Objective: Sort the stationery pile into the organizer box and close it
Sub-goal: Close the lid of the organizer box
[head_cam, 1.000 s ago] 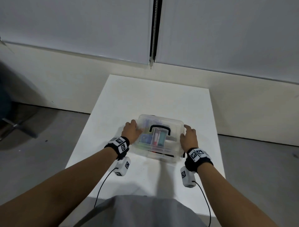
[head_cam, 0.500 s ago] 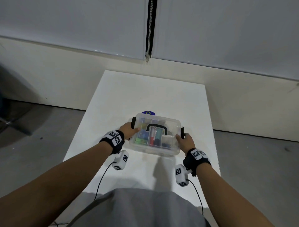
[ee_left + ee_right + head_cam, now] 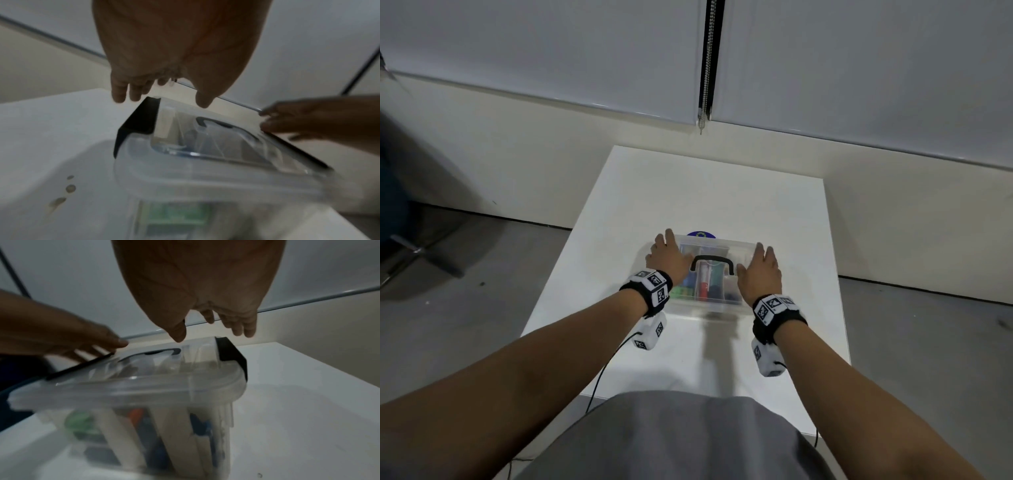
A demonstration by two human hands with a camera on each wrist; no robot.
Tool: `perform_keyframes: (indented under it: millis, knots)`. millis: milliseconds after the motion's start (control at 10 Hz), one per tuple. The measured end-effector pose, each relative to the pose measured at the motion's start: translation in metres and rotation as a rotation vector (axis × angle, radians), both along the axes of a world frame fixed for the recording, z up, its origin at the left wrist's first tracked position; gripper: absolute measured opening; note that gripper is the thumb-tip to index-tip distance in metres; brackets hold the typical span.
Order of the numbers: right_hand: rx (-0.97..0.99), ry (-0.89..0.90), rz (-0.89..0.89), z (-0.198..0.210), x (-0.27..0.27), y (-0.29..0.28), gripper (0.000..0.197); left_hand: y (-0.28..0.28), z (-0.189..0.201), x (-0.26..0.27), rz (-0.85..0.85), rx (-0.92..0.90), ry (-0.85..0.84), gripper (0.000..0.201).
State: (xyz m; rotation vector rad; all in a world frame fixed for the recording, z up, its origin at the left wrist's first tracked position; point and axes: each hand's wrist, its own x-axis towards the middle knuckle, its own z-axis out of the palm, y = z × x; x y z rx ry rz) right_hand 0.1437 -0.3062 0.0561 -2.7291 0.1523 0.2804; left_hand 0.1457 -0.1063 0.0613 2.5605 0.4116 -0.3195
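Both hands have come up off the box ends they gripped half a second ago. The left hand (image 3: 667, 257) now hovers flat with straight, spread fingers, holding nothing, over its end of the clear plastic organizer box (image 3: 709, 301); the right hand (image 3: 759, 274) does the same over the other end. Below the palms the transparent lid (image 3: 216, 164) lies on the box, its black side latches (image 3: 139, 123) beneath the fingertips. Between the hands sits the black carry handle (image 3: 711, 263). Under the box spreads the white table (image 3: 705, 192), the box lying centrally as before.
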Motion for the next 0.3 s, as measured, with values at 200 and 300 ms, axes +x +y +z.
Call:
perform_keyframes:
  millis: [200, 300]
  knots:
    - [-0.085, 0.035, 0.162, -0.017, -0.021, 0.002, 0.068, -0.002, -0.024, -0.023, -0.267, 0.19, -0.094, 0.071]
    - [0.013, -0.041, 0.175, -0.03, -0.031, -0.003, 0.097, 0.002, -0.047, -0.03, -0.267, 0.176, -0.217, 0.077]
